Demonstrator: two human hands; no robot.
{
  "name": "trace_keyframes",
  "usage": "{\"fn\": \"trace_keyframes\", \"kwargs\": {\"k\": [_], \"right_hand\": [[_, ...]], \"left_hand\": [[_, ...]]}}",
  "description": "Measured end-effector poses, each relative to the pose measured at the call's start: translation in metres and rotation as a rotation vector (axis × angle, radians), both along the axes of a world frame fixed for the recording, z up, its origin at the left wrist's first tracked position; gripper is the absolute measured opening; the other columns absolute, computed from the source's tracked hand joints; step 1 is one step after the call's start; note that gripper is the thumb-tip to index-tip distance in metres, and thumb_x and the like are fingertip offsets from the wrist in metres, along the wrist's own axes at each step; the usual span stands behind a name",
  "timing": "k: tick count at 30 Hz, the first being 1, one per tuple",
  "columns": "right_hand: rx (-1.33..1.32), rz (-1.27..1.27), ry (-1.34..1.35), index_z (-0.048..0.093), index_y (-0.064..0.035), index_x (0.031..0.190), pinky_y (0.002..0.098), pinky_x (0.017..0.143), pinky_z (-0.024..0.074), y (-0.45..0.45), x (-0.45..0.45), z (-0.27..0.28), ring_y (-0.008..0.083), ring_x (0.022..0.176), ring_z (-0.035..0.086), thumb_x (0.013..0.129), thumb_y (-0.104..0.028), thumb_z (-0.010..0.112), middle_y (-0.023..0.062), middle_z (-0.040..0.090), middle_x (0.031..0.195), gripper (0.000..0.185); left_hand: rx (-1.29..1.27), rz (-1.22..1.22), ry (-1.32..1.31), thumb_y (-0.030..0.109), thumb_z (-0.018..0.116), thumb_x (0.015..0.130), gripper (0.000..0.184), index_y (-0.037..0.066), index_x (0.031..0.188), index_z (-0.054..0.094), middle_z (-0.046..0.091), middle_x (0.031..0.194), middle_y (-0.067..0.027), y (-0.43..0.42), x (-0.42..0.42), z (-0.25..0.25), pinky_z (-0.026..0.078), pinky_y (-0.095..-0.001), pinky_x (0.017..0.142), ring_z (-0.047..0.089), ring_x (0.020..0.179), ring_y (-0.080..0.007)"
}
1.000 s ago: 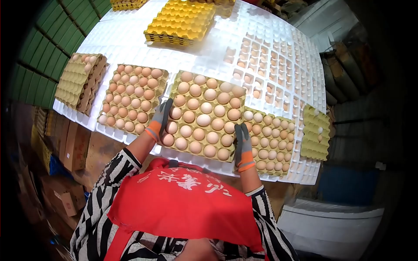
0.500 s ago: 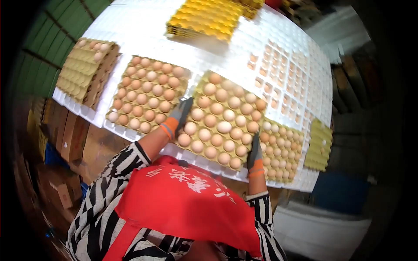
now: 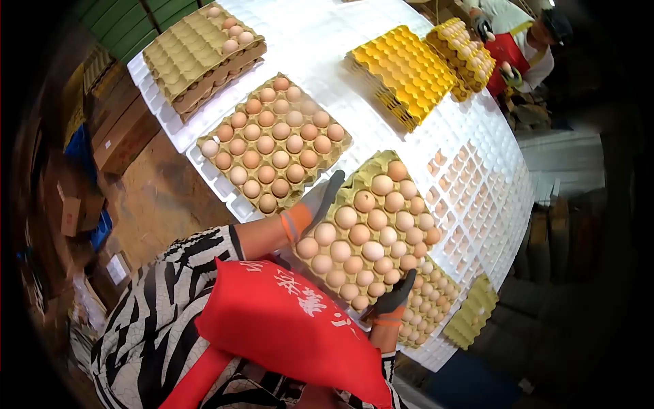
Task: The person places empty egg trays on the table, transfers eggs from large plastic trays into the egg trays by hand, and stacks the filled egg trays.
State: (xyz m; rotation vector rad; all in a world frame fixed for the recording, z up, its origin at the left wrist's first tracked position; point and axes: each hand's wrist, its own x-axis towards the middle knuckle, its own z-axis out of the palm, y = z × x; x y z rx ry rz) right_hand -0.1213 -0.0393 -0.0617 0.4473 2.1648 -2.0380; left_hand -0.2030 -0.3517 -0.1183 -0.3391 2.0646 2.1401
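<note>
Both my gloved hands hold a full egg tray by its sides

My left hand (image 3: 317, 208) has the left side of the egg tray (image 3: 373, 167), its fingers nearly straight, close together and pressed along the edge. My right hand (image 3: 395, 294) grips the opposite side at the near right, fingers also together and only slightly bent. I cannot see either thumb clearly, nor whether any fingertips reach underneath. The tray sits between my palms, just in front of my red apron (image 3: 289, 324), and slants across my view. Brown and paler eggs (image 3: 372, 251) fill its rows. I cannot tell whether its underside is touching the white trays (image 3: 306, 41) spread over the work surface.

Just beyond my left hand lies a second egg tray (image 3: 345, 142), also filled with eggs. Farther left, a stack of grey-brown trays (image 3: 180, 51) has a few eggs gathered at one end. Beside my right hand, a third egg tray (image 3: 409, 339) is partly hidden behind the one I hold, and to the right of that lies a pale green tray (image 3: 472, 313).

On the far side I see a stack of yellow trays (image 3: 402, 68), with egg-filled yellow trays (image 3: 462, 58) next to it. More eggs (image 3: 466, 177) sit in white trays to the right. At the far right, a person (image 3: 512, 51) in a dark cap and red apron has an egg at each gloved hand. Cardboard boxes (image 3: 122, 140) stand off to my left, below the green wall (image 3: 126, 31).
</note>
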Motion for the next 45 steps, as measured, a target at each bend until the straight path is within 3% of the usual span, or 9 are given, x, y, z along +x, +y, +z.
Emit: {"fn": "trace_keyframes", "kwargs": {"k": [18,23,28,32,33,39,43,44,45], "right_hand": [[0.178,0.462,0.350,0.026,-0.0055,0.155,0.0414,0.111,0.0436,-0.117,-0.041,0.059,0.0266,0.132,0.050,0.105,-0.010,0.048,0.0135,0.046,0.149,0.055],[-0.301,0.280,0.058,0.035,-0.0057,0.152,0.0404,0.108,0.0463,-0.212,-0.058,0.066,0.0242,0.130,0.052,0.109,-0.019,0.040,0.0128,0.049,0.145,0.045],[0.249,0.410,0.347,0.037,0.0031,0.149,0.0429,0.110,0.0437,-0.274,-0.070,0.030,0.0284,0.135,0.046,0.088,0.019,0.039,0.0167,0.045,0.147,0.064],[-0.032,0.223,0.084,0.042,-0.0017,0.148,0.0342,0.109,0.0429,-0.302,-0.089,0.035,0.0183,0.126,0.053,0.110,-0.033,0.035,0.0087,0.054,0.142,0.049],[-0.332,0.112,-0.014,0.042,-0.0024,0.148,0.0353,0.108,0.0432,-0.301,-0.091,0.014,0.0178,0.126,0.052,0.111,-0.032,0.036,0.0076,0.053,0.142,0.048],[-0.389,-0.010,-0.165,0.045,-0.0105,0.143,0.0362,0.094,0.0541,-0.329,-0.091,0.050,0.0191,0.112,0.059,0.102,-0.046,0.053,0.0063,0.058,0.128,0.054],[-0.380,-0.100,-0.053,0.035,-0.0031,0.153,0.0316,0.111,0.0391,-0.317,-0.074,0.038,0.0189,0.132,0.047,0.104,-0.039,0.054,0.0104,0.048,0.147,0.064],[-0.239,-0.125,-0.030,0.036,-0.0025,0.153,0.0313,0.110,0.0391,-0.307,-0.066,0.033,0.0187,0.131,0.048,0.104,-0.035,0.057,0.0098,0.049,0.147,0.062],[-0.372,-0.138,-0.050,0.032,-0.0015,0.155,0.0307,0.110,0.0395,-0.300,-0.057,0.028,0.0208,0.135,0.045,0.101,-0.029,0.063,0.0151,0.043,0.151,0.068]], "left_hand": [[0.138,0.239,0.084,0.041,0.037,0.108,0.053,0.004,0.144,0.051,0.058,0.140,-0.0109,-0.158,0.046,0.076,0.040,-0.0367,0.107,0.054,0.124,-0.0226],[0.129,0.226,0.080,0.040,0.036,0.109,0.053,0.004,0.145,0.050,0.057,0.141,-0.0100,-0.263,0.018,0.069,0.040,-0.0364,0.108,0.054,0.124,-0.0217],[0.147,0.125,0.035,0.039,0.035,0.110,0.052,0.003,0.146,0.049,0.057,0.141,-0.0090,-0.337,-0.024,0.050,0.039,-0.0361,0.109,0.053,0.125,-0.0208],[0.188,0.038,-0.006,0.038,0.034,0.110,0.052,0.003,0.146,0.049,0.056,0.141,-0.0083,-0.358,-0.043,0.035,0.039,-0.0358,0.109,0.053,0.125,-0.0200],[0.198,0.020,-0.016,0.037,0.034,0.111,0.052,0.003,0.146,0.048,0.056,0.141,-0.0081,-0.364,-0.045,0.031,0.039,-0.0358,0.110,0.053,0.125,-0.0199],[0.290,-0.047,-0.028,0.036,0.033,0.111,0.051,0.002,0.147,0.047,0.056,0.142,-0.0070,-0.391,-0.052,0.005,0.038,-0.0354,0.111,0.052,0.126,-0.0188],[0.073,0.070,-0.083,0.021,0.044,0.107,0.045,0.002,0.148,0.045,0.054,0.143,-0.0100,-0.423,-0.060,0.020,0.045,-0.0353,0.104,0.055,0.123,-0.0223],[-0.057,0.012,0.307,0.026,0.044,0.108,0.044,0.002,0.144,0.050,0.058,0.139,-0.0089,-0.410,-0.048,0.034,0.044,-0.0329,0.105,0.055,0.125,-0.0219],[-0.957,-0.152,0.682,0.016,0.039,0.107,0.044,-0.001,0.148,0.045,0.052,0.145,-0.0131,-0.394,-0.042,0.089,0.041,-0.0348,0.111,0.053,0.131,-0.0248]]}}
